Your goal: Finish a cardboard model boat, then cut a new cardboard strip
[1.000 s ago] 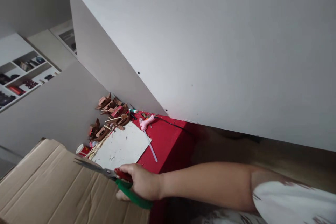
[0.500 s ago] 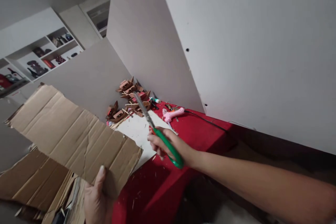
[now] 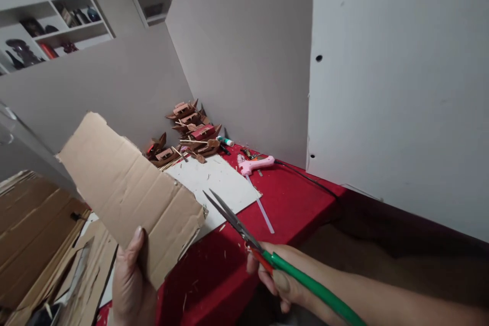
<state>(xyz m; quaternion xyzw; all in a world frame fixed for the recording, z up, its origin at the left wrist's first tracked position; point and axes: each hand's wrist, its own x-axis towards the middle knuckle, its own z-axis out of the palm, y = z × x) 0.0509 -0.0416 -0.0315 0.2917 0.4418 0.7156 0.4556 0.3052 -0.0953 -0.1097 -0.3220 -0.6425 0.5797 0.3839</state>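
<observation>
My left hand (image 3: 130,280) grips the near edge of a torn brown cardboard sheet (image 3: 126,188) and holds it up over the red table (image 3: 290,204). My right hand (image 3: 280,277) is closed round the green and red handles of a pair of scissors (image 3: 244,232). Their blades are slightly apart and point up and left toward the cardboard's right corner, a short gap away.
A white board (image 3: 214,186) lies on the table, with a pink glue gun (image 3: 254,164), its black cord and a glue stick beside it. Small brown cardboard models (image 3: 191,130) are piled at the back wall. More cardboard (image 3: 34,234) lies at the left. White panels stand on the right.
My right hand pulled the scissors back toward me and lower. The cardboard sheet swung upright and nearer the blades. The view turned leftward.
</observation>
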